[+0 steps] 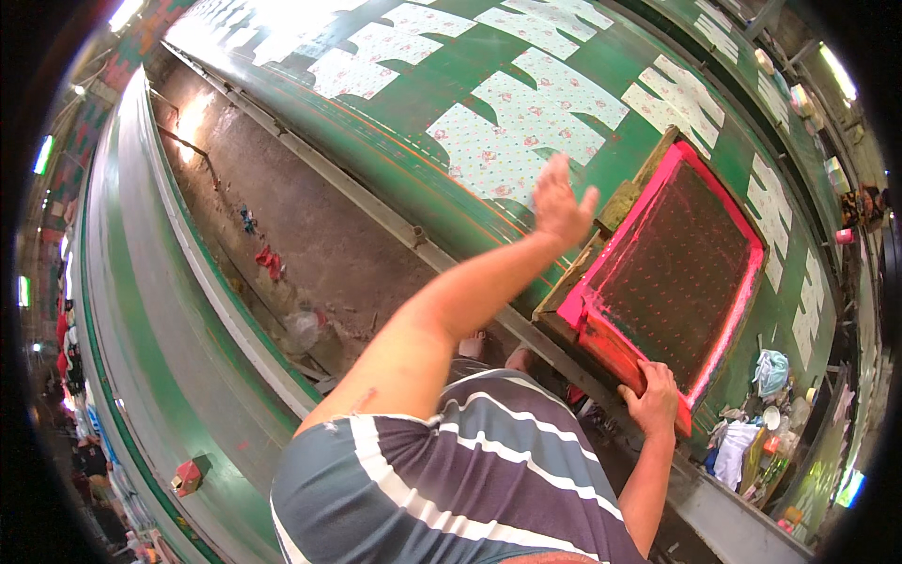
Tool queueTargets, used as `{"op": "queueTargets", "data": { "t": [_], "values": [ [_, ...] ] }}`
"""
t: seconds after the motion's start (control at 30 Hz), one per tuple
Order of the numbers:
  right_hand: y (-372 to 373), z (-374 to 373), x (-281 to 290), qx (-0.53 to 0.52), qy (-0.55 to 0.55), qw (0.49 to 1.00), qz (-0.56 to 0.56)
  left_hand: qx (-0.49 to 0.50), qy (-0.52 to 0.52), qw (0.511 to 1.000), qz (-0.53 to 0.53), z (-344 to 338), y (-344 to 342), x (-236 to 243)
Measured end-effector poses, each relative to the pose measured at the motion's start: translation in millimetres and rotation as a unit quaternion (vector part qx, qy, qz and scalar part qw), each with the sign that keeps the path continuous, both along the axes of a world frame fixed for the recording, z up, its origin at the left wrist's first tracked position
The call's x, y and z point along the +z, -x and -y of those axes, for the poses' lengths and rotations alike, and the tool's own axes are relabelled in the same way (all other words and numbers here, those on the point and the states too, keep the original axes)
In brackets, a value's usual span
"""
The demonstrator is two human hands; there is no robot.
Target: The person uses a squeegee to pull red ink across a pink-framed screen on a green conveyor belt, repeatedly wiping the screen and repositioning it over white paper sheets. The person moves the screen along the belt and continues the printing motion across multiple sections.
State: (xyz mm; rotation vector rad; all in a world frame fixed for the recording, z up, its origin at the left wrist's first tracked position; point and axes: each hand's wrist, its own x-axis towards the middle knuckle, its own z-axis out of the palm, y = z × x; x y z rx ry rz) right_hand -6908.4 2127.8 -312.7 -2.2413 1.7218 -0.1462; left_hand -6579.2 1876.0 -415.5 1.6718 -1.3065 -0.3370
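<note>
A printing screen [691,249], dark mesh inside a bright pink border and a worn wooden frame, lies on the green table at the right. Along its near edge rests a red-stained squeegee [613,346]. My right hand [654,399] is closed over the squeegee's right part, thumb on the near side. My left hand [561,205] is raised by the screen's left edge, empty, its thumb apart from the fingers. Just beyond it lie pale patterned fabric pieces [536,108] with notched edges, flat on the table.
More cut pieces [672,99] lie in rows along the green table [413,155]. A second long table [155,310] runs at the left, across a floor aisle [282,207] with red scraps [270,262]. Cloths and a cup [771,416] crowd the right near corner.
</note>
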Motion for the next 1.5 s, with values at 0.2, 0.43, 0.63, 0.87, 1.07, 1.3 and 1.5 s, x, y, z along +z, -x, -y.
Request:
{"op": "queueTargets", "data": {
  "t": [0.2, 0.43, 0.63, 0.87, 1.07, 1.3, 1.5],
  "values": [
    [-7, -43, -15, -0.044, 0.058, 0.997, 0.01, 0.204, 0.032, 0.96, 0.189, 58, -236, 3],
    [-38, -73, 8, -0.04, 0.094, 0.995, 0.0, 0.26, -0.027, 0.921, 0.29, 68, -366, -42],
    [-53, -84, 25, -0.074, 0.115, 0.99, -0.024, 0.165, -0.037, 0.881, 0.441, 85, -361, -51],
    [-61, -91, 45, -0.122, 0.145, 0.981, -0.025, 0.216, -0.008, 0.806, 0.551, 88, -451, -48],
    [-21, -99, 35, -0.162, 0.182, 0.97, -0.011, 0.389, 0.015, 0.837, 0.384, 100, -502, -76],
    [67, -77, -1, -0.296, 0.22, 0.929, 0.033, -0.036, 0.175, 0.972, 0.151, 80, -262, -23],
    [186, -77, -87, -0.531, 0.144, 0.809, 0.205, -0.212, -0.143, 0.946, -0.201, 1, -23, -3]
  ]
}}
